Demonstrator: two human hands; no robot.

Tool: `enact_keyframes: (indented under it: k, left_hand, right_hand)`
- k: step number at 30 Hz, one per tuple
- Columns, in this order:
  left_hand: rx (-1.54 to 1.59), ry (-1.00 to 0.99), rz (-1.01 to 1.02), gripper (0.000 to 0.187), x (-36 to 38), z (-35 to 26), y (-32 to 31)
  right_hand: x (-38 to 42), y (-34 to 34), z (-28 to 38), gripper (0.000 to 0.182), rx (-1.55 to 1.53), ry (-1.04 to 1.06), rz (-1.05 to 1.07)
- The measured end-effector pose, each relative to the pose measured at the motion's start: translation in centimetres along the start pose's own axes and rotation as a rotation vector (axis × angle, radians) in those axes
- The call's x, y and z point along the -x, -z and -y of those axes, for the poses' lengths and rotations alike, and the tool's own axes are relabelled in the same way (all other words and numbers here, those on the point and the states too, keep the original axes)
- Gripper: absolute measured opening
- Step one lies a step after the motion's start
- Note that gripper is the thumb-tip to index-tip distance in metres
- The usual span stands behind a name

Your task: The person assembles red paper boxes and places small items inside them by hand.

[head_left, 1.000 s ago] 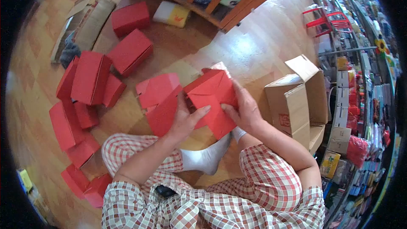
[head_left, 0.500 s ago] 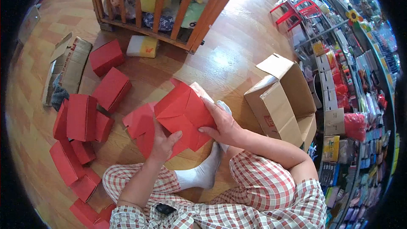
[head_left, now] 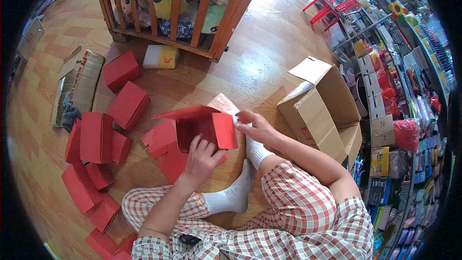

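A red cardboard box (head_left: pixel 195 127) is held up in front of me, its open side facing me and one flap standing out at the right. My left hand (head_left: pixel 199 159) grips its lower edge, with fingers reaching inside the opening. Beside the right flap is my right hand (head_left: pixel 256 127), its fingers partly curled near the flap's upper corner; whether they touch it is unclear. Flat red cardboard (head_left: pixel 161 139) lies on the floor beneath and left of the box. A pale packet (head_left: pixel 222 102) shows just behind it.
Several closed red boxes (head_left: pixel 96 137) lie at the left, near a flattened brown carton (head_left: pixel 84 84). An open brown carton (head_left: pixel 320 120) stands at the right, before crowded shelves. A wooden crib (head_left: pixel 178 9) of plush toys and a yellow-white packet (head_left: pixel 160 57) are ahead.
The red box has turned so that its opening now faces me. My left hand has shifted right to its lower edge, and my right hand has moved off its side toward the flap.
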State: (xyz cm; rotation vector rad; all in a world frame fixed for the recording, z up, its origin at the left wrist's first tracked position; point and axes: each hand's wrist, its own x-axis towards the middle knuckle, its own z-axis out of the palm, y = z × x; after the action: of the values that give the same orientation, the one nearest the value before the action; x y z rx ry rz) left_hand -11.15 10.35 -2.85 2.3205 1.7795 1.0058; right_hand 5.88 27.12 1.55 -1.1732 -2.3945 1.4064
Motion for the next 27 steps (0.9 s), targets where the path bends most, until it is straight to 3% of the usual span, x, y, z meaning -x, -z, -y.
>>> enact_keyframes:
  k: [1,3,4,5,8,9,11,12,14,16,17,19,21,23,24,27]
  left_hand:
    - [-0.001,0.001,0.001,0.021,0.0,0.0,-0.6]
    - [-0.042,0.042,0.128,0.024,0.2,0.0,-1.5]
    - [-0.102,0.022,0.258,0.033,0.5,-0.1,-1.8]
    - [-0.099,0.021,0.265,0.033,0.8,-0.4,-2.1]
    - [0.047,-0.018,0.420,0.056,0.4,-1.0,-1.3]
    - [0.052,0.006,0.443,0.056,-0.1,-1.1,-0.4]
    - [0.427,0.025,0.379,0.051,-0.8,-0.5,1.1]
    - [0.421,0.051,0.394,0.051,-1.0,0.3,2.0]
    - [0.376,0.061,0.026,0.044,-1.3,1.9,3.7]
    - [0.320,0.212,-0.161,0.035,-1.4,4.0,4.8]
    - [0.312,0.223,-0.159,0.035,-1.6,4.8,5.3]
    - [0.359,0.508,-0.214,0.032,-1.7,6.1,6.1]
    - [0.362,0.546,-0.208,0.034,-1.4,7.2,5.7]
    - [0.359,0.590,-0.211,0.035,-0.8,8.2,4.8]
    - [0.335,0.613,-0.156,0.034,-0.4,8.7,4.2]
    - [0.267,0.654,-0.031,0.036,0.7,9.5,2.8]
  right_hand:
    - [-0.1,-0.4,-1.5,0.054,0.156,-0.159,0.066]
    - [0.5,-0.9,-2.8,0.057,0.229,-0.149,0.051]
    - [1.0,-0.9,-3.5,0.057,0.353,-0.140,0.103]
    - [1.5,-0.8,-3.8,0.056,0.477,-0.131,0.157]
    - [1.4,-0.3,-6.8,0.050,0.518,0.000,0.131]
    - [1.9,-0.5,-7.7,0.047,0.527,0.075,0.116]
    - [2.5,0.0,-6.1,0.045,0.617,-0.120,0.251]
    - [2.4,0.1,-6.5,0.044,0.660,-0.137,0.356]
    - [2.2,0.3,-6.9,0.043,0.766,-0.025,0.410]
    - [1.8,0.3,-6.3,0.038,0.751,-0.028,0.399]
    - [1.3,0.4,-7.3,0.035,0.713,0.051,0.370]
    - [0.4,1.1,-4.6,0.035,0.682,-0.177,0.436]
    - [-0.6,2.3,-9.5,0.034,0.774,-0.088,0.437]
    - [-1.2,3.2,-10.3,0.044,0.682,0.058,0.298]
    - [-1.3,3.3,-8.7,0.059,0.510,-0.188,0.283]
    - [-0.3,3.7,-6.3,0.075,0.296,-0.125,0.233]
